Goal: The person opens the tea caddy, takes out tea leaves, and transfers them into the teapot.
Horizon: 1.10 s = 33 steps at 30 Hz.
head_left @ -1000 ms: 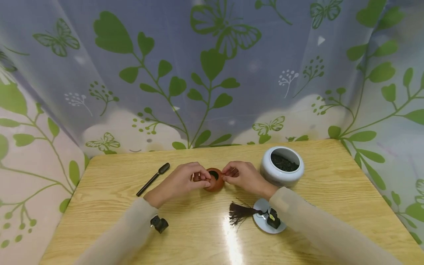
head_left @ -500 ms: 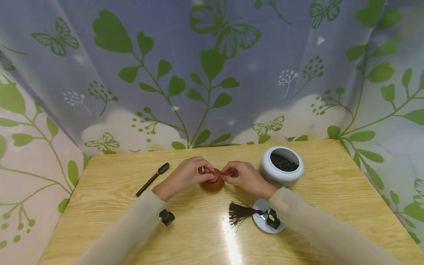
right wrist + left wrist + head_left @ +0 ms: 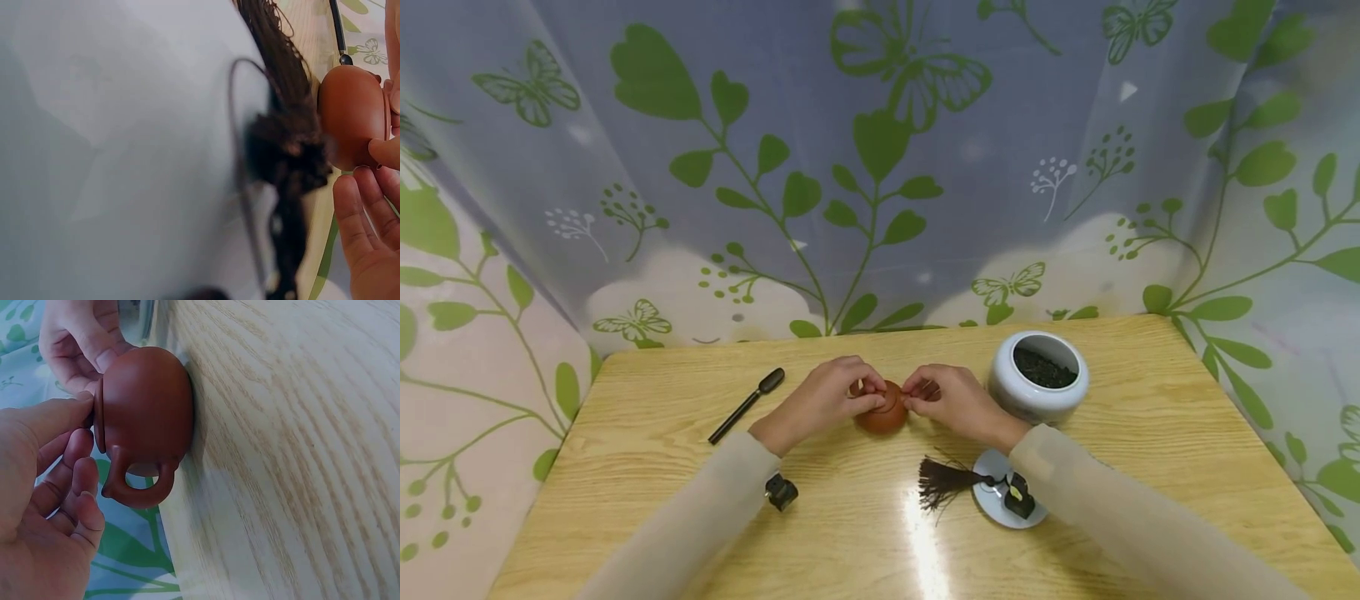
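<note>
A reddish-brown clay teapot stands on the wooden table between both hands. Its lid sits over the mouth, and my left hand pinches the lid's knob between thumb and fingers, the other fingers loosely bent. The looped handle points towards the left hand's side. On the opposite side my right hand grips the pot, its thumb against the body near the rim in the right wrist view. The spout is mostly covered by that hand.
A white jar of dark tea leaves stands right of the right hand. Nearer lies a pale round lid with a dark tassel, partly under the right sleeve. A slim black scoop lies to the left.
The left hand has moved slightly right and up, bringing the lid from the pot's left side onto its mouth, which was uncovered a second ago. The right hand has stayed put.
</note>
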Motion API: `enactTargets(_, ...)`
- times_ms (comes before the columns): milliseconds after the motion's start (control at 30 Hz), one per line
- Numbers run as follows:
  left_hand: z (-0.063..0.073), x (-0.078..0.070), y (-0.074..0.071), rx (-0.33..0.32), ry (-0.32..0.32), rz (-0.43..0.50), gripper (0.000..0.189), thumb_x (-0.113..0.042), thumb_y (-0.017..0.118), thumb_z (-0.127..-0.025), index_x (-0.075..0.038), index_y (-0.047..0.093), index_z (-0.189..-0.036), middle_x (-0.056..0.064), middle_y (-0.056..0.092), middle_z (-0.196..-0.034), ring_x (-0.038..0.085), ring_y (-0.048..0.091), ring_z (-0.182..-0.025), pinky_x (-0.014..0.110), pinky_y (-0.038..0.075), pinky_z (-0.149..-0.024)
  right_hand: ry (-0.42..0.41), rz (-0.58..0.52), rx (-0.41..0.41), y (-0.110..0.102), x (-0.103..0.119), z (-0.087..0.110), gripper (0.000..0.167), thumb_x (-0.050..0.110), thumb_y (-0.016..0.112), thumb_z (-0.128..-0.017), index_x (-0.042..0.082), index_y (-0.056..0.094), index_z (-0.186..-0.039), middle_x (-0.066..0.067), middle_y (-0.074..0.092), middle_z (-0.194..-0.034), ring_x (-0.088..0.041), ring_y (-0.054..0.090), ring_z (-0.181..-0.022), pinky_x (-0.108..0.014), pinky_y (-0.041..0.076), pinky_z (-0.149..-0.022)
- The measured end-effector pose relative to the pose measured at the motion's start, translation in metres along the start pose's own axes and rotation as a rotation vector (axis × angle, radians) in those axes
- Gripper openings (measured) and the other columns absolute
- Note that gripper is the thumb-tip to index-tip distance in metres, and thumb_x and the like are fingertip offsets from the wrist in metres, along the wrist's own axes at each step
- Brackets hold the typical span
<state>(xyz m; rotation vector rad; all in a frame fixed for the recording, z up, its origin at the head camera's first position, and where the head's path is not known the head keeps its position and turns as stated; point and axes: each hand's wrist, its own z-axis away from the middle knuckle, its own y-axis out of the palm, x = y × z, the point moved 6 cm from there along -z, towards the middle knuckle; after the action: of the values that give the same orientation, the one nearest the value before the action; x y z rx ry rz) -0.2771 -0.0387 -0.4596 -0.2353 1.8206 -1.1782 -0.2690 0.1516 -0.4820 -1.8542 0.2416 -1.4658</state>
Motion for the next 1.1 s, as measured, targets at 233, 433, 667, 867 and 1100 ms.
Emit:
enactTargets(233, 0.000, 0.001, 0.000, -0.003, -0.002, 0.004, 0.015, -0.022, 0.081, -0.102, -0.015, 0.079, -0.115, -0.004, 0.071, -0.103, 0.014, 0.064, -0.090, 0.027, 0.052, -0.079, -0.005, -0.004, -0.001, 0.000, 0.001, -0.001, 0.011, 0.013, 0.080, -0.100, 0.009, 0.079, -0.111, -0.003, 0.080, -0.104, -0.014, 0.076, -0.094, -0.029, 0.062, -0.087)
enactTargets(433, 0.002, 0.000, 0.000, -0.005, 0.002, 0.008, 0.015, -0.023, 0.081, -0.102, -0.015, 0.078, -0.115, -0.004, 0.071, -0.103, 0.012, 0.062, -0.089, 0.026, 0.052, -0.078, -0.007, -0.003, 0.000, 0.000, 0.001, 0.000, 0.011, 0.014, 0.080, -0.101, 0.010, 0.078, -0.111, -0.003, 0.080, -0.106, -0.016, 0.077, -0.095, -0.029, 0.062, -0.087)
enactTargets(667, 0.004, 0.002, -0.001, -0.009, -0.009, 0.022, 0.019, -0.025, 0.081, -0.102, -0.016, 0.078, -0.118, -0.005, 0.070, -0.104, 0.009, 0.060, -0.088, 0.027, 0.052, -0.077, 0.003, -0.008, 0.003, -0.001, 0.000, 0.001, 0.012, 0.015, 0.080, -0.101, 0.010, 0.078, -0.113, -0.003, 0.080, -0.107, -0.016, 0.076, -0.096, -0.032, 0.063, -0.088)
enactTargets(867, 0.007, 0.000, -0.007, -0.042, 0.004, 0.045, 0.014, -0.024, 0.080, -0.103, -0.017, 0.078, -0.115, -0.006, 0.068, -0.100, 0.009, 0.060, -0.087, 0.027, 0.053, -0.074, 0.022, -0.036, -0.005, -0.006, 0.002, 0.004, 0.015, 0.018, 0.080, -0.101, 0.012, 0.078, -0.115, -0.002, 0.080, -0.108, -0.015, 0.076, -0.098, -0.033, 0.063, -0.091)
enactTargets(1100, 0.011, -0.005, -0.009, -0.042, 0.011, 0.039, 0.015, -0.026, 0.081, -0.102, -0.019, 0.078, -0.115, -0.007, 0.068, -0.100, 0.008, 0.060, -0.086, 0.026, 0.052, -0.075, 0.011, -0.039, -0.052, -0.019, 0.008, 0.011, 0.020, 0.016, 0.078, -0.102, 0.006, 0.077, -0.120, -0.008, 0.079, -0.115, -0.017, 0.076, -0.102, -0.037, 0.063, -0.093)
